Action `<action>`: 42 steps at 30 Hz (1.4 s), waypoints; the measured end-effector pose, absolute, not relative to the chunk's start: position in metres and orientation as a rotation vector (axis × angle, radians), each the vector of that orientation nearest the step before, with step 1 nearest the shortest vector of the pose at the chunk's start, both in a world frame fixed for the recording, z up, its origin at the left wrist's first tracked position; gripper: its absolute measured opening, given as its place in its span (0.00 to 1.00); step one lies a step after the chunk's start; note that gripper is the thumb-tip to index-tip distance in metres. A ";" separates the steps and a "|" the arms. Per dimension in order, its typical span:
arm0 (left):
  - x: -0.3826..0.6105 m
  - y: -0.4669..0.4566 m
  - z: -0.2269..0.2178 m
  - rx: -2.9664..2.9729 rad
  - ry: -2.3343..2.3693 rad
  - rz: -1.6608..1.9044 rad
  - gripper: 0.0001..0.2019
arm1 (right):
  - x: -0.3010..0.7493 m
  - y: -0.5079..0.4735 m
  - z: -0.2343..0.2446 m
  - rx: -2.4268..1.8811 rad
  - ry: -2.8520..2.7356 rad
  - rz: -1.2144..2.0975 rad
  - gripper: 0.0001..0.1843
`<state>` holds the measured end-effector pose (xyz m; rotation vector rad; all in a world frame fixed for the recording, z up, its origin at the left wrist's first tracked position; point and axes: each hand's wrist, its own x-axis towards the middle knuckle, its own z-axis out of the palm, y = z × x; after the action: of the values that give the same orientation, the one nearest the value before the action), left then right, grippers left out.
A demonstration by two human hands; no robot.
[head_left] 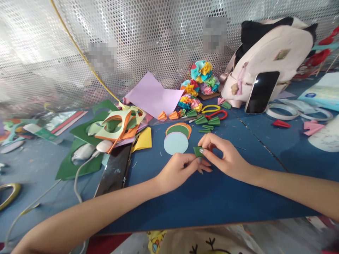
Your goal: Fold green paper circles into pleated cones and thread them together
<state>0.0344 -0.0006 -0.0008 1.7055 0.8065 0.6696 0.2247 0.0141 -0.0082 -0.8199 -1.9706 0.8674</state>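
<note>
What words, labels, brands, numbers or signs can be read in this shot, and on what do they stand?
No words, brands or numbers can be read.
Pack: small blue oval label, too small and blurred to read.
Perforated screen: two pixelated patches, unreadable.

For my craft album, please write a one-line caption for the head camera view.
Left hand and right hand pinch green paper over a blue table.
</note>
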 end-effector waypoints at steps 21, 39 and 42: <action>0.031 -0.003 0.008 1.849 0.792 0.532 0.19 | 0.222 0.014 -0.005 -0.844 -2.064 1.210 0.13; 0.025 -0.004 0.001 1.725 0.935 0.630 0.23 | 0.226 0.019 -0.003 -0.898 -2.082 1.105 0.19; 0.026 -0.004 0.001 1.727 0.944 0.636 0.23 | 0.226 0.020 -0.003 -0.905 -2.107 0.999 0.19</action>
<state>0.0258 -0.0038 0.0013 1.7269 0.9444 0.6358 0.2256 0.0199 -0.0031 -0.9054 -2.1068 0.9989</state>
